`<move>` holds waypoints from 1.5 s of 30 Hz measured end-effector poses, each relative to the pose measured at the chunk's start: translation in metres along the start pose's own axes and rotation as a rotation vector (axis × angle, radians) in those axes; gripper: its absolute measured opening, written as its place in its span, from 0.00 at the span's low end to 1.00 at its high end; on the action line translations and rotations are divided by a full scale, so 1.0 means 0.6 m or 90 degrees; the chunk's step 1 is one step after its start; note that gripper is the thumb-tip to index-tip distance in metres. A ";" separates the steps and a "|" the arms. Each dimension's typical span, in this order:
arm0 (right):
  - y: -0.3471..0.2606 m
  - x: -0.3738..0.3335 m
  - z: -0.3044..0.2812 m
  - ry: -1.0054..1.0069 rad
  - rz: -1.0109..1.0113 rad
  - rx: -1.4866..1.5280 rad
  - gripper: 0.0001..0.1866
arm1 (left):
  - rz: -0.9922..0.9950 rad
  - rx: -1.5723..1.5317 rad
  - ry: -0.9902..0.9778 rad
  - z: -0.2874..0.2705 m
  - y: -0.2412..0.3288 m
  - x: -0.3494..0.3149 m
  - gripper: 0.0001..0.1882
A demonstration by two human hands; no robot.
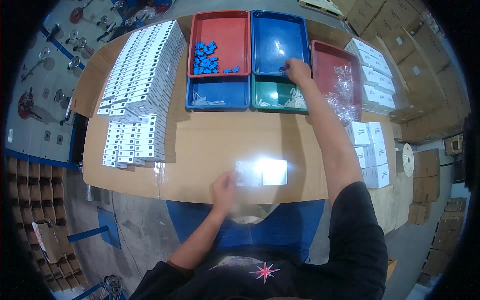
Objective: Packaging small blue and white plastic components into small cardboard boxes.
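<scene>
My right hand (298, 71) reaches over the near edge of the upper blue tray (280, 35). Its fingers are pinched together at small dark bits lying there; what is between them is too small to name. Low on the table, my left hand (224, 189) is beside the left edge of a flat, shiny rectangle (274, 172). Motion smears its fingers, so I cannot tell whether they hold that edge. Strong glare covers the rectangle's right half, and its left half looks clear or greyish.
A red tray (220, 30) holds blue plastic pieces (205, 58). White sticks lie in a lower blue tray (218, 105) and a green tray (272, 90). Crumpled clear bags (342, 95) fill part of another red tray. White boxes stand stacked left (145, 75) and right (376, 167).
</scene>
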State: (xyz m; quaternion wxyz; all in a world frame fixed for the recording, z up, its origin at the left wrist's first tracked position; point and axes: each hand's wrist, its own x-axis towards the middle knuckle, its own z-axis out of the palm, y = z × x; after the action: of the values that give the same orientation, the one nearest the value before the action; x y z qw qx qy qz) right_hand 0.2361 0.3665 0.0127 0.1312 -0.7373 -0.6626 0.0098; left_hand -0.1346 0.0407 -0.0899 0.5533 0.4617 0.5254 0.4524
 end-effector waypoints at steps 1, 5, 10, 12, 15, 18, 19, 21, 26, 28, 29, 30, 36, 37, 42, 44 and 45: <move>0.001 0.002 0.002 -0.010 -0.013 -0.006 0.08 | -0.002 0.000 0.000 0.000 -0.001 0.000 0.12; 0.015 0.001 0.008 0.070 0.022 0.088 0.09 | 0.011 0.005 -0.008 0.003 0.008 0.003 0.12; 0.014 -0.045 -0.022 0.207 -0.007 0.270 0.12 | 0.037 0.009 -0.011 -0.002 -0.005 0.008 0.13; -0.014 -0.108 -0.039 0.196 -0.005 0.373 0.11 | 0.026 -0.010 -0.014 -0.005 -0.008 0.004 0.14; -0.044 -0.232 -0.036 0.202 0.012 0.567 0.08 | 0.020 -0.016 -0.026 -0.001 -0.002 -0.001 0.14; -0.094 -0.370 -0.031 0.136 0.101 0.605 0.06 | 0.005 0.032 -0.033 -0.016 -0.022 -0.002 0.15; -0.104 -0.407 -0.019 0.123 0.112 0.684 0.06 | -0.007 0.028 -0.027 -0.014 -0.025 -0.001 0.15; -0.130 -0.467 -0.004 0.081 0.160 0.746 0.06 | 0.004 0.045 -0.027 -0.014 -0.027 0.008 0.15; -0.196 -0.561 0.010 0.014 0.216 0.857 0.07 | 0.014 -0.007 -0.004 0.006 0.017 0.010 0.16; -0.214 -0.568 0.022 -0.008 0.210 0.875 0.07 | -0.009 -0.042 -0.022 0.004 0.025 0.011 0.17; -0.223 -0.569 0.026 -0.017 0.193 0.884 0.07 | -0.019 -0.084 -0.047 0.002 0.026 0.013 0.17; -0.234 -0.572 0.027 -0.026 0.177 0.892 0.07 | -0.024 -0.081 -0.041 0.001 0.028 0.012 0.17; -0.265 -0.581 0.017 -0.055 0.155 0.842 0.06 | 0.002 -0.074 -0.085 -0.003 0.027 0.010 0.18; -0.266 -0.584 0.016 -0.067 0.147 0.828 0.05 | 0.003 -0.088 -0.087 -0.002 0.026 0.009 0.17; -0.276 -0.595 0.019 -0.061 0.148 0.782 0.06 | 0.003 -0.069 -0.080 0.000 0.035 0.003 0.17; -0.281 -0.594 0.021 -0.051 0.154 0.770 0.06 | -0.003 -0.074 -0.083 -0.001 0.036 0.006 0.17; -0.283 -0.594 0.023 -0.040 0.147 0.759 0.06 | -0.005 -0.077 -0.097 -0.004 0.035 0.008 0.17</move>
State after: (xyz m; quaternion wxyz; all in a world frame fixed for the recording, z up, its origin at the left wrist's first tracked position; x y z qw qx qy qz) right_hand 0.0249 0.0344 -0.0224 0.4997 -0.6034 -0.4623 0.4153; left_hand -0.1368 0.0487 -0.0702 0.6203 0.4586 0.4554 0.4445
